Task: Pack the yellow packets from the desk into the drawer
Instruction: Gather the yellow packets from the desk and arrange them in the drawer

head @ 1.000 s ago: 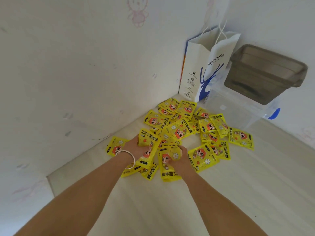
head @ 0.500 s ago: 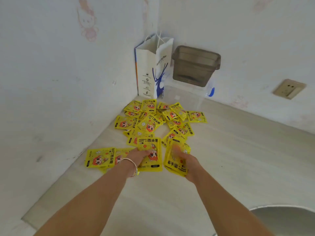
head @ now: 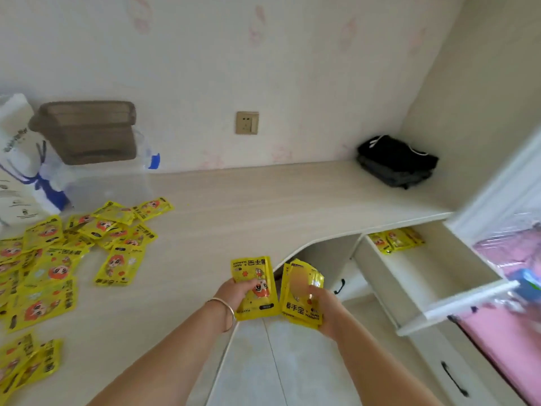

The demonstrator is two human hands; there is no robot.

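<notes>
Having swung right from the pile (head: 58, 253), left hand (head: 234, 291) and right hand (head: 322, 306) are each clutching yellow packets (head: 254, 288), nearing the open drawer (head: 424, 276).

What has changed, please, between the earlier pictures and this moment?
Both hands have lifted off the pile and swung right toward the open drawer: the left hand holds packets and the right hand holds another stack, now over the desk's front edge. The remaining packets, paper bag and brown bin stayed put.
</notes>
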